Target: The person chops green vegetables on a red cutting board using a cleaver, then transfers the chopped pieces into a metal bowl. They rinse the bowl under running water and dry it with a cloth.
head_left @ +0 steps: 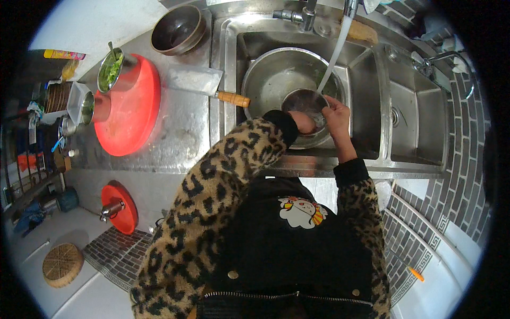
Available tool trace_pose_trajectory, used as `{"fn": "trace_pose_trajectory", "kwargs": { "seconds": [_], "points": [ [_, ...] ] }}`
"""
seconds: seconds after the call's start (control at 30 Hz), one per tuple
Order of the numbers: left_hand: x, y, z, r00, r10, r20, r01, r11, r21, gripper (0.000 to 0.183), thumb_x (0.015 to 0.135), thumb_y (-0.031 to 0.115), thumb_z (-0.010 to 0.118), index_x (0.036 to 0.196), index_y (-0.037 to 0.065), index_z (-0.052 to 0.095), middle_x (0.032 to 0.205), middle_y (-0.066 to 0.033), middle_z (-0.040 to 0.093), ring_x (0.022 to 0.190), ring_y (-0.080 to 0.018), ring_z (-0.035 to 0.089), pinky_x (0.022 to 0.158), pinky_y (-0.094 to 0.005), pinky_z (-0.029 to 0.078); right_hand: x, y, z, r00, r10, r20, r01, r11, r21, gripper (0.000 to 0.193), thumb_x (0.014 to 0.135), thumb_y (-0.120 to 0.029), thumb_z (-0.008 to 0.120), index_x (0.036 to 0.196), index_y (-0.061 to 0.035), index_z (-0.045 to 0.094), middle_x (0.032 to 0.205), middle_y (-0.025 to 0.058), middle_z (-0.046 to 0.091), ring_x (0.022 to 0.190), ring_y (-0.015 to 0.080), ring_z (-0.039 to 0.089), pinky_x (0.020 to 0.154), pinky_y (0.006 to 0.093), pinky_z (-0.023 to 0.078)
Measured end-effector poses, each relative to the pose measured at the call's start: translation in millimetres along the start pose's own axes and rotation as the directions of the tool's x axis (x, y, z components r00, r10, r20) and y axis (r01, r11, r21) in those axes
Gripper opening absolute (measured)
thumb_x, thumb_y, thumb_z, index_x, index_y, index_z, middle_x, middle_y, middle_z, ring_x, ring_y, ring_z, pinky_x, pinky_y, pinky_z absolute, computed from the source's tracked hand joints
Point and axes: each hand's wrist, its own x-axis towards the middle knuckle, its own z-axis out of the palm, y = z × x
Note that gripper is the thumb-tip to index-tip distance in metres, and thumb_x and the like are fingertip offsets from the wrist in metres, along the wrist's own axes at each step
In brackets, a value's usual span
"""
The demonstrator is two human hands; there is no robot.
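Observation:
Over a large steel basin (252,85) in the sink, my right hand (338,118) grips the rim of a small metal bowl (303,98), thumb at the edge. My left hand (303,122) reaches into that bowl; its fingers are hidden inside, so I cannot see whether they hold anything. A stream of water (330,66) falls from the faucet (349,9) at the bowl's far edge. Both forearms wear leopard-print sleeves with black cuffs.
Left of the sink, a cleaver (192,80) lies on the steel counter (183,127), its wooden handle over the sink's edge. A dark bowl (178,31) stands behind it. Farther left, a red round board (130,127) carries a metal container of chopped greens (110,70). Another sink compartment (417,117) lies right.

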Motion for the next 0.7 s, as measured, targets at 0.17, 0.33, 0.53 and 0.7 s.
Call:
{"fn": "trace_pose_trajectory", "kwargs": {
  "seconds": [0.17,0.33,0.53,0.7],
  "points": [
    [31,-20,9,0.973,0.219,-0.071,-0.230,0.902,-0.365,0.036,0.092,0.023,0.047,0.119,0.003,0.059,0.120,-0.0201,0.061,0.101,-0.0340,0.061,0.084,-0.0426,0.047,5,29,1,0.992,-0.021,-0.123,0.013,0.998,-0.060,0.035,0.075,-0.002,0.058,0.108,0.0057,0.067,0.080,0.0023,0.066,0.069,0.0084,0.057,0.062,0.0239,0.046],
    [35,-24,9,0.911,-0.355,-0.209,0.316,0.927,-0.201,0.043,0.095,0.029,0.045,0.127,0.002,0.053,0.123,-0.0208,0.059,0.114,-0.0360,0.055,0.092,-0.0426,0.045,2,36,8,0.978,-0.111,-0.174,0.041,0.932,-0.360,0.035,0.076,-0.004,0.058,0.109,0.0049,0.066,0.075,0.0018,0.064,0.066,0.0093,0.054,0.061,0.0248,0.045],
    [34,-13,0,0.938,0.109,-0.330,-0.198,0.948,-0.250,0.037,0.091,0.024,0.051,0.124,0.007,0.056,0.120,-0.0246,0.059,0.110,-0.0376,0.057,0.090,-0.0425,0.045,-4,25,17,0.972,-0.145,-0.186,0.123,0.984,-0.128,0.040,0.078,-0.004,0.059,0.117,0.0048,0.062,0.074,0.0009,0.061,0.065,0.0080,0.051,0.060,0.0244,0.044],
    [30,-2,-6,0.968,0.039,-0.247,-0.181,0.788,-0.588,0.031,0.091,0.018,0.050,0.116,0.004,0.059,0.116,-0.0231,0.061,0.109,-0.0357,0.057,0.091,-0.0405,0.043,-4,13,3,0.989,-0.054,-0.138,0.032,0.987,-0.160,0.040,0.080,-0.007,0.059,0.118,0.0057,0.060,0.071,-0.0024,0.052,0.066,0.0069,0.047,0.060,0.0225,0.041]
  ]
}}
